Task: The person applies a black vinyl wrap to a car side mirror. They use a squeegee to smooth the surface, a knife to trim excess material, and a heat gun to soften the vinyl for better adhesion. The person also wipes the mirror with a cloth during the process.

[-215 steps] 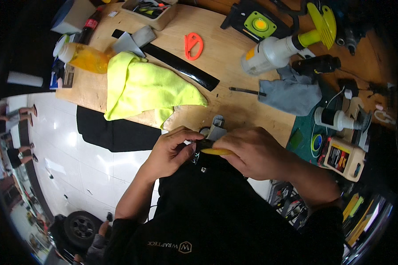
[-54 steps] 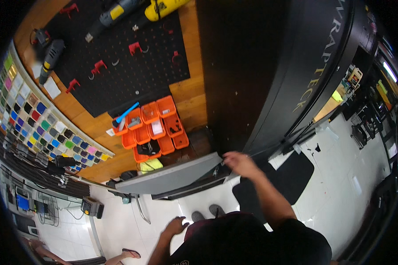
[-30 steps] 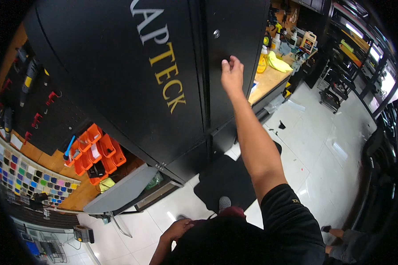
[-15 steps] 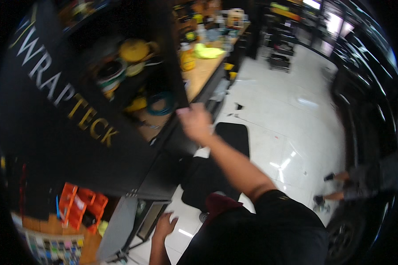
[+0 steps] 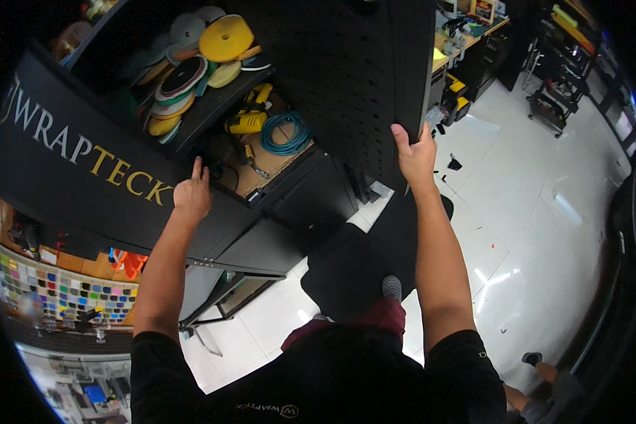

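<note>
While the right hand (image 5: 417,152) grips the black pegboard door (image 5: 360,78), the left hand (image 5: 192,196) rests open.

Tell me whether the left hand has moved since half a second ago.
Yes. The left hand has come up from beside the body to the edge of the left cabinet door.

Black short-sleeved T-shirt (image 5: 346,381) – small pale logo on chest; dark red trousers (image 5: 374,321), grey sock (image 5: 391,287).
</note>
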Available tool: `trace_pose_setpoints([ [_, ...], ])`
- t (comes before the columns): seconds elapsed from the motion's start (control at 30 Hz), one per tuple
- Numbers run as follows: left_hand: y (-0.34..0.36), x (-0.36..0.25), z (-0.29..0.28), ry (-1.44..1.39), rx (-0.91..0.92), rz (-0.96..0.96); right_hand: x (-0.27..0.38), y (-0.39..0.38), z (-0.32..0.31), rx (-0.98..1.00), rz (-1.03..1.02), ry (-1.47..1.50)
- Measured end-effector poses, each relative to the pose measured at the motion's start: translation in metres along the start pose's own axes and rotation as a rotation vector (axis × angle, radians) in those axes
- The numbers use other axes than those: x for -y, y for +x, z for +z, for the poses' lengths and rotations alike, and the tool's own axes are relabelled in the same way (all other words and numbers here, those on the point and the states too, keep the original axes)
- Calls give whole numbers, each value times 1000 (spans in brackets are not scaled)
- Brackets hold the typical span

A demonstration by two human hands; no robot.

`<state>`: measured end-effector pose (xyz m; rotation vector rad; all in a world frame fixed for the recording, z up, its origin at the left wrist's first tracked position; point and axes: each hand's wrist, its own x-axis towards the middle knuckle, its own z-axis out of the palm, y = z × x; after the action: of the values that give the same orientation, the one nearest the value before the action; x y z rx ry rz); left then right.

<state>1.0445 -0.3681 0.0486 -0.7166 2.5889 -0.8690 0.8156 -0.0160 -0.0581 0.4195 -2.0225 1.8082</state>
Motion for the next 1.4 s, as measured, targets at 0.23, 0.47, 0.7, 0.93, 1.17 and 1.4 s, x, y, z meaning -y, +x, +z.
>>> trace_pose_setpoints([
  [0.23, -74, -70, -10, -80, -83, -54, -47, 52, -11, 55, -48, 29],
  [0.47, -245, -53, 41, -513, -153, -271, -31, 35, -11, 86, -53, 48],
  [0.7, -300, -26, 103, -705, -405, -543, 46, -88, 90, 483, -46, 182],
  [0.93, -333, 3, 160, -709, -425, -575, 71, -125, 391, 1137, -240, -128],
  [1.17, -345, 24, 207, -769, -440, -543, 39, -115, 592, 1230, 100, -581],
  [1.4, -335, 69, 204, -900, -284, -419, 23, -145, 588, 1198, 119, -570],
])
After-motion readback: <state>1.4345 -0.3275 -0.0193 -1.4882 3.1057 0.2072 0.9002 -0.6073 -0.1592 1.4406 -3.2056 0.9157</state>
